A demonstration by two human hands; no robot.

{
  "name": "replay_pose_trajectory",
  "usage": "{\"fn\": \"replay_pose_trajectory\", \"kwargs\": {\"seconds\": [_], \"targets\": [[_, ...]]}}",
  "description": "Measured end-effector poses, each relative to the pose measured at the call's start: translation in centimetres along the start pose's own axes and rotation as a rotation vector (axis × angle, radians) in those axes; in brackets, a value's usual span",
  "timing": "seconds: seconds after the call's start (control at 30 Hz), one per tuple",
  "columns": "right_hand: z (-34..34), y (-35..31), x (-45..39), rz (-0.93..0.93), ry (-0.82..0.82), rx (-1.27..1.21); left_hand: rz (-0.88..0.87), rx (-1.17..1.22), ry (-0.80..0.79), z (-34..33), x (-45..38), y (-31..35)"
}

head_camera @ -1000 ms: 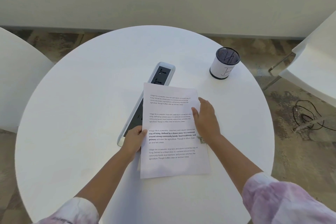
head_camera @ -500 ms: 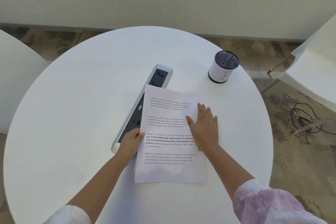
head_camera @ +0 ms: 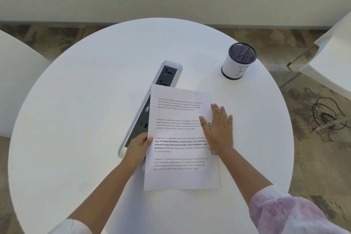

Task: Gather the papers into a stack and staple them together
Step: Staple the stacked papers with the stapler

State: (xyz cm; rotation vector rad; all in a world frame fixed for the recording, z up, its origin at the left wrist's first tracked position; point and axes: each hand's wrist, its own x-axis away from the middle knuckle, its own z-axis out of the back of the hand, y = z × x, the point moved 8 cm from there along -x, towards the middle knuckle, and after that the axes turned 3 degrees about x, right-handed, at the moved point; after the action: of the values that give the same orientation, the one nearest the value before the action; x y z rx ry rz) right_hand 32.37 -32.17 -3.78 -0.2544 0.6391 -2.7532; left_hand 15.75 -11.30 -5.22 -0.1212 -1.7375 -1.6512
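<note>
A stack of printed white papers (head_camera: 180, 176) lies on the round white table (head_camera: 85, 100), slightly right of centre. My left hand (head_camera: 137, 148) pinches the stack's left edge, thumb on top. My right hand (head_camera: 218, 129) lies flat with fingers spread over the stack's right edge. Under that hand sits a small metal object (head_camera: 213, 151), perhaps a stapler; only bits of it show at the paper's edge.
A grey power strip (head_camera: 169, 74) set in the table runs diagonally, partly under the papers. A mesh pen cup (head_camera: 238, 62) stands at the back right. A white chair (head_camera: 334, 59) and loose cables (head_camera: 328, 116) are on the floor to the right.
My right hand has gone from curled at the paper's right edge to flat with fingers spread. My left hand keeps its hold on the left edge.
</note>
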Motion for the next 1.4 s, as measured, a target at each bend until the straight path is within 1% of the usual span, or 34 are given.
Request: {"fn": "replay_pose_trajectory", "kwargs": {"seconds": [0.2,0.27,0.37,0.47,0.53,0.6,0.67,0.73,0.8,0.93,1.17,1.33,1.4], "targets": [[0.1,-0.3,-0.2,-0.032,-0.057,0.083,0.026,0.081,0.003,-0.1,0.2,0.0],[0.9,-0.7,-0.5,-0.080,-0.058,-0.030,0.033,0.070,0.004,0.0,0.2,0.0],[3.4,-0.8,-0.9,-0.127,0.010,-0.267,0.037,0.071,-0.011,0.0,0.3,0.3],[5.6,0.9,-0.2,-0.242,0.050,-0.366,0.041,0.083,-0.024,-0.3,0.6,1.0],[5.8,2.4,0.8,-0.348,-0.011,-0.361,0.053,0.107,-0.021,-0.5,0.7,1.1],[4.9,3.3,1.8,-0.433,-0.132,-0.337,0.066,0.131,-0.023,-0.6,0.9,1.1],[3.7,3.7,2.7,-0.498,-0.218,-0.387,0.074,0.150,-0.019,-0.6,1.0,1.1],[3.1,3.6,3.3,-0.530,-0.208,-0.480,0.068,0.160,-0.025,-0.8,1.2,1.3],[3.2,3.3,3.4,-0.514,-0.161,-0.517,0.065,0.166,-0.036,-0.8,1.4,1.7],[4.1,2.8,3.7,-0.469,-0.127,-0.515,0.051,0.149,-0.052,0.0,1.4,2.1],[6.4,3.4,5.0,-0.442,-0.060,-0.651,0.044,0.120,-0.088,1.2,1.6,2.2],[7.0,4.0,5.7,-0.460,-0.029,-0.746,0.028,0.105,-0.116,0.5,1.3,2.5],[7.2,4.2,5.8,-0.466,-0.025,-0.765,0.018,0.141,-0.122,0.1,1.5,2.9]]}}
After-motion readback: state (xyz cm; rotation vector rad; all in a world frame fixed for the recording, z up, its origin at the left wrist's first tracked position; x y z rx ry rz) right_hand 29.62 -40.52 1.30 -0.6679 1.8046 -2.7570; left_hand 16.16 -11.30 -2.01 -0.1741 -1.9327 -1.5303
